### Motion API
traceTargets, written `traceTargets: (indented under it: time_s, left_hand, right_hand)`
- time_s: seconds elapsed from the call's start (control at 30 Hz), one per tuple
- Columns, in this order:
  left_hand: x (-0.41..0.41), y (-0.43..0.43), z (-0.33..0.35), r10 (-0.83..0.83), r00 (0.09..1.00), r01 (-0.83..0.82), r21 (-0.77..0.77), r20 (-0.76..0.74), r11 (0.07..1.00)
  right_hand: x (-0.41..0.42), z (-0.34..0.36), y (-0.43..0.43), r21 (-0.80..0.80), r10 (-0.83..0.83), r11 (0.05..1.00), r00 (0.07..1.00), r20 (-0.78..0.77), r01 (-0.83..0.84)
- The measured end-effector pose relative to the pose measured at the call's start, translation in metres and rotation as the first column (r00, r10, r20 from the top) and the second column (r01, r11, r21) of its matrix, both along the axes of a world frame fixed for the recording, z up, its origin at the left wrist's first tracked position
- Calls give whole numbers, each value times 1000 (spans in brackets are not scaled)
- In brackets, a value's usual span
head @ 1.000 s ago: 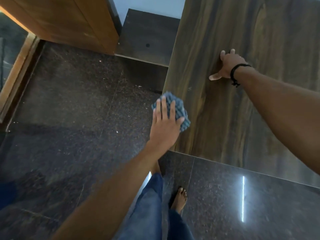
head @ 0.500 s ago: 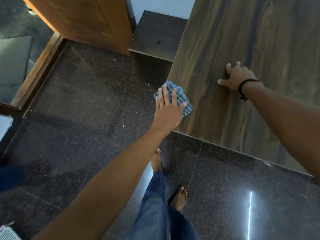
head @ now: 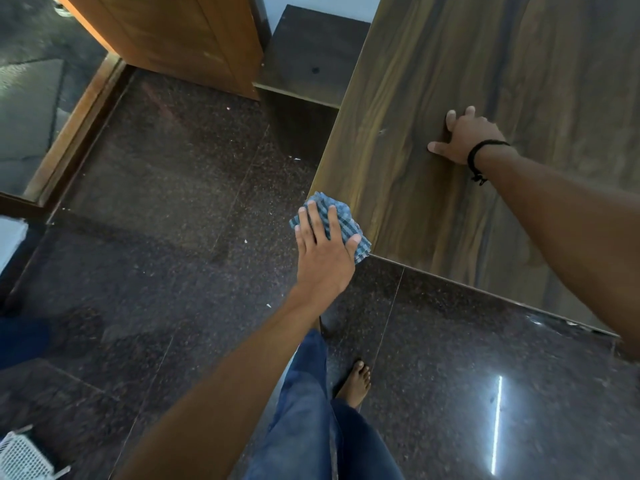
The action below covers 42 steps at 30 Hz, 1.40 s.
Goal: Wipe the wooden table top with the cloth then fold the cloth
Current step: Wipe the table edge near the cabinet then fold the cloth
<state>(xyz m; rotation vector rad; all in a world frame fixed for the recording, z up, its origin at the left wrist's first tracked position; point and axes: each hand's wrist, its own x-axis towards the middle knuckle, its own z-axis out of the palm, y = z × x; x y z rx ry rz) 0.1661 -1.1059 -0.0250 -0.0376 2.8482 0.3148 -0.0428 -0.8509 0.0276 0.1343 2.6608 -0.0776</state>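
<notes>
**Cloth.** We log one blue checked cloth, bunched into a pad. It sits on the near left corner of the dark-grained wooden table, with part of it overhanging the left edge.

**Left hand.** Our left hand lies flat on the cloth, fingers straight and thumb along its right side. Its grip is released: it presses the cloth and does not clench it.

**Right hand.** Our right hand is planted on bare table farther off and to the right, thumb spread leftward. Its grip is released and it grasps nothing. A black cord wristband circles the wrist.

**Surround.** A speckled dark stone floor lies left of and nearer than the table.

**Step.** We judge the wiping is in hand, here at the corner. The folding is not yet begun.

**Next.** We judge the pad needs flat pressure and a pass rightward over the table, so it does not slip off the edge. The fold will call for both hands.
</notes>
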Motion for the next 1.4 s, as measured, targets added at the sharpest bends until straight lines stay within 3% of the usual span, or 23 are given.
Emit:
traceTargets:
  time_s: [0.17,0.27,0.63,0.8,0.93,1.03,1.2,1.4]
  left_hand:
    - [-26,30,0,-224,974,223,41,20,974]
    - [-46,43,-1,-276,961,275,34,20,961]
    - [-237,80,25,-148,981,137,90,125,986]
    - [-145,53,12,-254,966,251,67,46,966]
    - [-11,35,-2,-219,976,218,86,12,972]
    - [25,37,-5,-155,987,156,21,-38,987]
    - [-16,49,2,-110,993,112,53,-45,992]
    - [-156,66,4,-53,998,55,93,-21,994]
  right_hand:
    - [-5,-4,4,12,21,1000,1000,8,-21]
    - [-10,-8,5,25,39,999,999,20,-39]
    - [-15,-21,10,18,-28,999,998,56,27]
    - [-9,-13,7,-23,-25,999,998,64,26]
    - [-8,-10,4,-30,-27,999,997,67,29]
    - [-8,-9,4,-32,-27,999,997,72,29]
    - [-9,-6,1,-36,-35,999,995,88,39]
    - [-8,-1,1,-51,-43,998,997,70,46]
